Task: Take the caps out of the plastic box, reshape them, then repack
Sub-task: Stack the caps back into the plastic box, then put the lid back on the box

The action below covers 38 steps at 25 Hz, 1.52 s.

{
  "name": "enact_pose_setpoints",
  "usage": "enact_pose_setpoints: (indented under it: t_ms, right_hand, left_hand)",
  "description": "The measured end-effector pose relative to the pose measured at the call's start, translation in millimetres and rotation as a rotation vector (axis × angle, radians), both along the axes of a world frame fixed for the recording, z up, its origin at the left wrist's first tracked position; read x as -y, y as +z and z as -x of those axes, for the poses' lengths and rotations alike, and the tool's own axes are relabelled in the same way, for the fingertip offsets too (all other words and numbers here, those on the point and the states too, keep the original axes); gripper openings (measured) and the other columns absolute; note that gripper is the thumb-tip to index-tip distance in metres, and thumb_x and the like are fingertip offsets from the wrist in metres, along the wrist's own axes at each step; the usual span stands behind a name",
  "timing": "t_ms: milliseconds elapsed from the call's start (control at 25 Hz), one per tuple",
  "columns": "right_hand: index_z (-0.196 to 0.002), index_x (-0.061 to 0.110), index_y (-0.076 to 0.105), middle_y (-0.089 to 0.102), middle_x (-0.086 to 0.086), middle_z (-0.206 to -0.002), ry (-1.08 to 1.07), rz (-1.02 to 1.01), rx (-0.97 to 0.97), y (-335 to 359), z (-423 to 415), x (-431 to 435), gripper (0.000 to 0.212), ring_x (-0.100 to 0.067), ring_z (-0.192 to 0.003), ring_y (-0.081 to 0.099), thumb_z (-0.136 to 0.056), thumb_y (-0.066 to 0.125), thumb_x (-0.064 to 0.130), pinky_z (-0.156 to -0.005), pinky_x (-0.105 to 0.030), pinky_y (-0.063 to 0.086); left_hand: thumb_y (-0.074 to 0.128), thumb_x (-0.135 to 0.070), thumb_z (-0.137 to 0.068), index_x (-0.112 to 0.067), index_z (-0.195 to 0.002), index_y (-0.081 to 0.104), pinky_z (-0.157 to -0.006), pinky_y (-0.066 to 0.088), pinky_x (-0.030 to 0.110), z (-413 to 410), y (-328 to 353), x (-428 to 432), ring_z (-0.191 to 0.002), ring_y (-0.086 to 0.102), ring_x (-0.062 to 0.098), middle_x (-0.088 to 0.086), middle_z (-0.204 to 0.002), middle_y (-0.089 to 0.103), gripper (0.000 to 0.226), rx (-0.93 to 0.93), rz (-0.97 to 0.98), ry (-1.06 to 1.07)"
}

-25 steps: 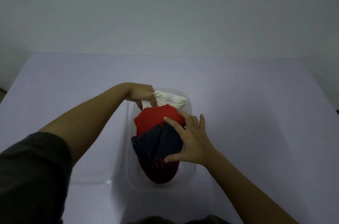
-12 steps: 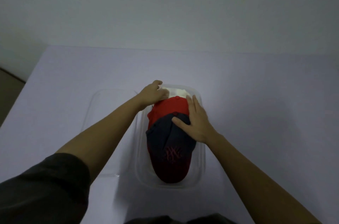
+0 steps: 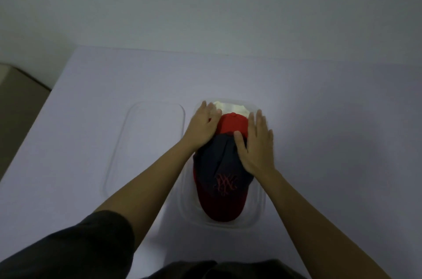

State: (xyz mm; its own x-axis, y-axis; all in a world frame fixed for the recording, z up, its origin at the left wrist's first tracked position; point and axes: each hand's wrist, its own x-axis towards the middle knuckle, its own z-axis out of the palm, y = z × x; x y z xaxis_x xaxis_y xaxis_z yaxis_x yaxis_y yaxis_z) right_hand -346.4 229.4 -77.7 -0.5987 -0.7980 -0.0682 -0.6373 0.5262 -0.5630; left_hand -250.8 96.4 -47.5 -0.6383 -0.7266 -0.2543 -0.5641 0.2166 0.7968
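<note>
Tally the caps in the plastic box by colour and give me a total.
White cap: 1
Red cap: 1
Navy cap with red brim: 1
Total: 3 caps showing in the plastic box

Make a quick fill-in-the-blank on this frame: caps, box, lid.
1. The cap farthest from the person in the plastic box is ___.
2. The clear lid lies to the box's ___.
3. The navy cap has a ___ brim.
4. The box holds ___ caps.
Missing: white; left; red; three.
</note>
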Motion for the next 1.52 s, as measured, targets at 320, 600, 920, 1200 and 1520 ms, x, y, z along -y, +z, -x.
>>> enact_pose_setpoints:
  t_ms: [320, 600, 920, 1200, 1520]
  right_hand:
    - [-0.148, 0.017, 0.008, 0.012, 0.001, -0.157, -0.263, 0.213, 0.580, -4.0, -39.3, -63.4, 0.051, -0.004, -0.139, 0.014, -0.101, 0.026, 0.028, -0.115, -0.025, 0.012]
    - [-0.148, 0.017, 0.011, 0.019, 0.000, -0.156, -0.311, 0.197, 0.600, -11.2, -42.2, -67.3, 0.049, -0.015, -0.141, 0.022, -0.102, 0.026, 0.021, -0.107, -0.018, 0.016]
    - [-0.148, 0.017, 0.014, 0.021, -0.001, -0.156, -0.345, 0.259, 0.640, -11.9, -42.8, -70.6, 0.047, -0.015, -0.142, 0.022, -0.102, 0.026, 0.020, -0.107, -0.019, 0.017]
    - [-0.147, 0.018, 0.020, 0.024, 0.001, -0.154, -0.396, 0.337, 0.771, -9.0, -40.1, -73.1, 0.046, -0.016, -0.141, 0.024, -0.102, 0.029, 0.022, -0.113, -0.026, 0.021]
    - [-0.140, 0.021, 0.039, 0.053, -0.006, -0.133, -0.521, 0.431, 1.151, 12.2, -22.5, -70.9, 0.056, -0.027, -0.120, 0.051, -0.097, 0.018, 0.051, -0.104, -0.045, 0.041]
  left_hand:
    - [0.054, -0.028, -0.091, 0.008, -0.132, 0.039, -0.104, 0.034, 0.043, -173.5, -33.6, 73.3, -0.125, 0.041, 0.042, 0.030, -0.136, 0.041, 0.057, 0.496, 0.124, 0.618]
    - [0.051, -0.041, -0.091, 0.005, -0.126, 0.043, -0.101, 0.029, 0.052, -220.7, -61.7, 56.1, -0.124, 0.033, 0.046, 0.032, -0.134, 0.036, 0.059, 0.663, 0.057, 0.607]
    - [0.071, -0.019, -0.081, -0.021, -0.106, 0.053, -0.055, 0.049, 0.026, -250.0, -4.6, 63.8, -0.055, 0.063, 0.017, 0.014, -0.102, 0.062, 0.031, -0.092, -0.071, 0.629]
    - [0.067, -0.015, -0.084, -0.013, -0.136, 0.044, -0.055, 0.041, 0.019, -203.6, 55.6, 43.3, -0.044, 0.058, 0.000, -0.003, -0.088, 0.065, 0.057, -0.385, -0.198, 0.653]
    - [0.067, -0.014, -0.083, -0.012, -0.135, 0.046, -0.047, 0.049, 0.019, -120.2, 26.1, -60.6, -0.051, 0.059, 0.011, 0.005, -0.086, 0.067, 0.056, -0.312, -0.423, 0.455]
